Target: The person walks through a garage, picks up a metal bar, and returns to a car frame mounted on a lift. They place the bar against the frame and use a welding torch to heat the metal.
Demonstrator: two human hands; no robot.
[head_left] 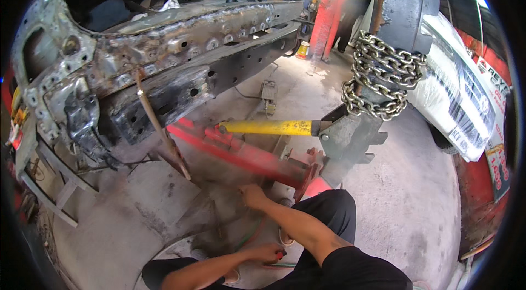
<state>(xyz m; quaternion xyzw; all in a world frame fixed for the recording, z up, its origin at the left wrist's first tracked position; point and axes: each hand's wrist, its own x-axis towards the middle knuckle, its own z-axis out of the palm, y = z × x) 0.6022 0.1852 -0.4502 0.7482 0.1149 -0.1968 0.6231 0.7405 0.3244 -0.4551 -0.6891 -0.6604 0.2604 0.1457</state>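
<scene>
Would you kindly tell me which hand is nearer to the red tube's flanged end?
Right. The right hand reaches just left of the flanged end; the left hand sits lower, by the hoses.

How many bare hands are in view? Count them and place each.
2. The right hand reaches down toward the red beam; the left hand grips something small and red above the green hose. The distant person's hands can't be made out.

Both forearms come in from the bottom edge, bare. The right hand [253,195] reaches furthest forward, arm stretched out nearly straight, fingers curled down low. The left hand [267,252] sits closer in, fingers closed in a loose grip. Knees are bent up in dark trousers, so it's a crouch.
</scene>
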